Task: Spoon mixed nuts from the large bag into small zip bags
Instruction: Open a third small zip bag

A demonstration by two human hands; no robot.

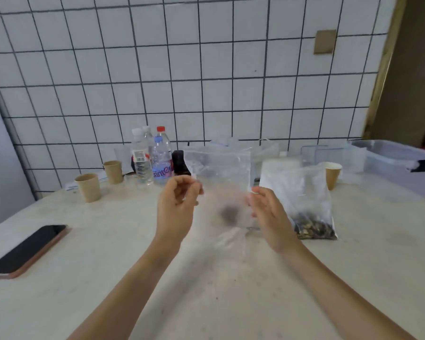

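- Your left hand (178, 204) has its fingers curled in, thumb and fingertips pinching the left edge of a small zip bag (219, 182). That grip appears to carry the bag.
- Your right hand (268, 212) lies along the bag's right edge with its fingers nearly straight. It touches the plastic; whether any finger closes on it cannot be told, as the frame is smeared there.
- The small zip bag hangs upright in the air between both hands, above the table (108, 278). Judgement: held taut side to side so the two walls can be parted at the mouth.
- A dark blur shows low in the bag. It may be a few nuts already inside; too blurred to confirm.
- The large bag (304, 200) stands on the table just right of your right hand, slumped, with mixed nuts (314, 229) settled at its bottom. Kept close, probably for a short scooping reach.
- No spoon can be made out; a thin shape below the small bag is unclear.
- Further out: a phone (27, 250) lies flat at the left, paper cups (87, 187) and water bottles (161, 158) stand near the tiled wall, clear plastic boxes (390, 158) sit at the far right.
- Next step, as judged: open the mouth, then set the bag so one hand is free.
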